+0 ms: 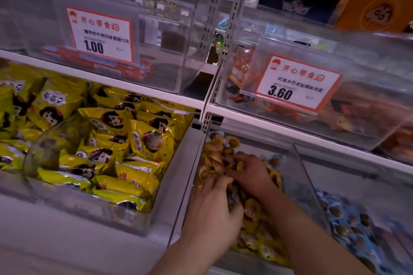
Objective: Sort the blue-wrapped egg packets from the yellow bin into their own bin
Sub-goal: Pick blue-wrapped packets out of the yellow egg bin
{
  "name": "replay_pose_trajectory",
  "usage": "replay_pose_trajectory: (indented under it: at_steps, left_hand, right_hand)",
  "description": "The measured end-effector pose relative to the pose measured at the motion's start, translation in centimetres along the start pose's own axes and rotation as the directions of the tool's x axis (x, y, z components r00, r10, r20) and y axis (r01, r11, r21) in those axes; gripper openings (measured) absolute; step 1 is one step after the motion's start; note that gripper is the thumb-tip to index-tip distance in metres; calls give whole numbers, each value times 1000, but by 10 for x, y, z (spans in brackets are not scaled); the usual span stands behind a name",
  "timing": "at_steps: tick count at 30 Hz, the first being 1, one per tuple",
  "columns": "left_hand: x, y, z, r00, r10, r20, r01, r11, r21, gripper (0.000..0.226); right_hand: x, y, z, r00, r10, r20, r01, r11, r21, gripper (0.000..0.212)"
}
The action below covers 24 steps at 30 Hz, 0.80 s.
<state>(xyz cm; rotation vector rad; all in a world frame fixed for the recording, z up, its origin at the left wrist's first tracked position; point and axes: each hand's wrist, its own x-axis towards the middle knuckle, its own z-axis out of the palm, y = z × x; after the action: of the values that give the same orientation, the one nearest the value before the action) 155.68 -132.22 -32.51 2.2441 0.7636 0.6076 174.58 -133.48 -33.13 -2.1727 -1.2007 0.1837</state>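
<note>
Shelving (125, 83) of white metal spans the frame in two tiers, each tier carrying clear plastic bins; this is a shop aisle, dimly and unevenly lit. On the lower tier at left, a wide bin (134, 219) holds large yellow snack bags (125, 138). At lower centre sits the yellow bin (309, 176), a clear compartment filled with small yellow-wrapped egg packets (252, 210). At lower right, just beside it past a clear divider, the blue bin (380, 196) holds the blue-wrapped egg packets (342, 214) already gathered. One blue-wrapped stray (275, 161) shows at the far edge of the yellow pile, near the divider. Both hands are down in the yellow pile. The right hand (248, 174) lies palm down with fingers spread over the packets; whether it grips one cannot be told. The left hand (214, 207) has its fingers curled into the pile; what it holds, if anything, is hidden. Risks from here, as a judgement: raking through loose packets may push yellow ones over the low front wall, or bury blue ones deeper; a fast grab may also carry a yellow packet across with a blue one. On the upper tier, two price cards read 1.00 (100, 34) at upper left and 3.60 (295, 83) at right.
</note>
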Motion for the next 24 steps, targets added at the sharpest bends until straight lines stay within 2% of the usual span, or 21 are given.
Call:
replay_pose_trajectory:
  at_steps: [5,7,10,12,15,17,20,22,24]
  left_hand:
    - [4,0,-2,992,-24,-122,-2,977,-213,46]
    - [6,1,-2,984,-37,-172,-4,974,-228,55]
    - [7,2,-1,978,29,-204,-52,993,-105,68]
    - [6,4,1,980,105,-168,-113,993,-37,71]
    - [3,8,10,979,196,-58,-199,978,-64,77]
    - [0,9,16,967,253,18,-254,967,28,76]
    - [2,3,19,965,261,33,-263,958,118,68]
    - [4,1,16,976,216,4,-216,976,42,57]
    - [8,-1,14,986,164,-9,-164,986,-17,45]
  right_hand:
    - [-22,-10,-37,993,100,-57,-73,927,367,13]
    - [-34,-19,-52,990,138,-40,-94,829,551,8]
    - [-56,-29,-66,979,162,125,-198,598,777,13]
    - [-71,-30,-64,961,189,203,-270,477,836,20]
    - [-93,-28,-50,933,259,248,-320,288,903,26]
    - [-103,-30,-43,916,278,290,-345,172,923,30]
    - [-106,-29,-40,903,296,310,-359,127,925,40]
    - [-104,-24,-44,910,303,284,-332,121,935,43]
    - [-104,-19,-48,903,361,233,-309,169,936,33]
